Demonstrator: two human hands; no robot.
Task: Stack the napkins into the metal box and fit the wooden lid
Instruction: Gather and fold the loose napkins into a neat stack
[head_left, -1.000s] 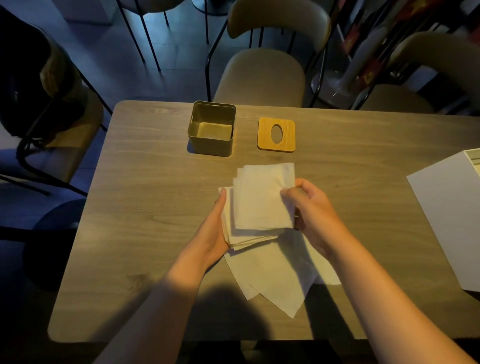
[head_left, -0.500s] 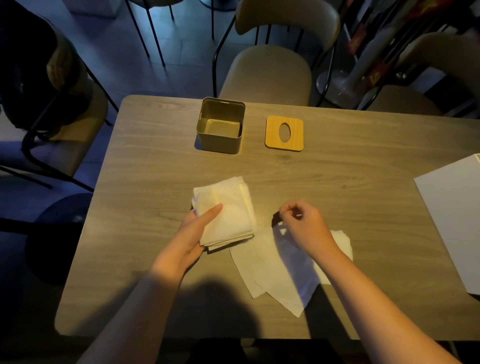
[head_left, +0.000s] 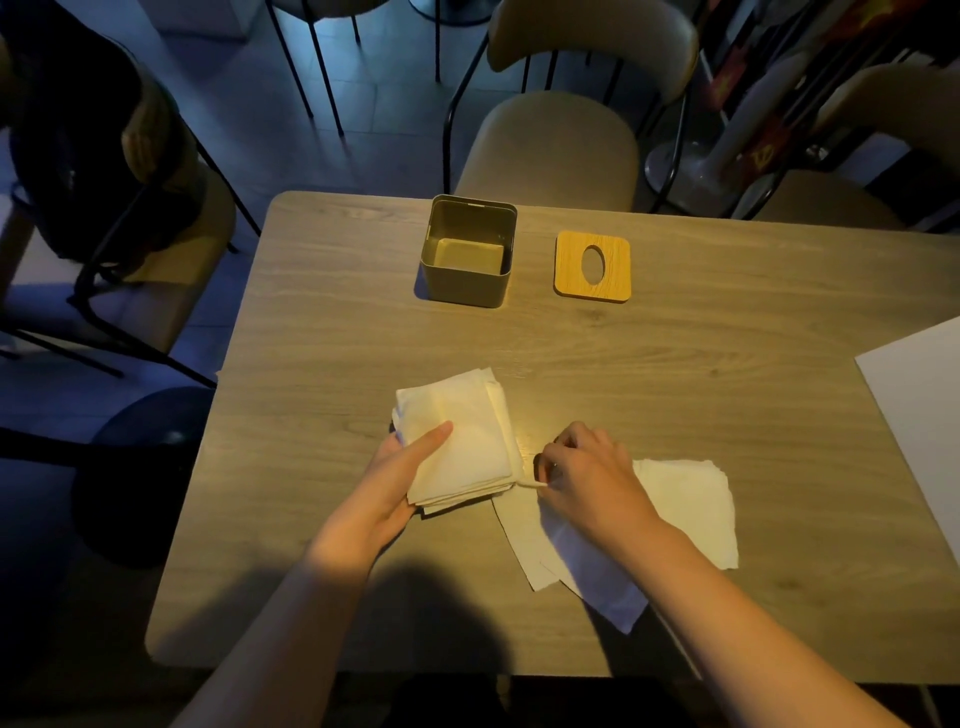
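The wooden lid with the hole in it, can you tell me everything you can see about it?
The wooden lid is a flat, light-coloured square with rounded corners and an oval hole in its middle. It looks like pale wood with fine grain. It lies flat on the table, just to the right of the open metal box, not touching it. Neither hand touches it; it is not yet fitted on the box.

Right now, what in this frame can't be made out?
- Number of sheets in the napkin stack: edges too thin, left hand covers one corner.
- Loose napkins: partly under the right hand.
- White sheet: cut off by the frame's right edge.
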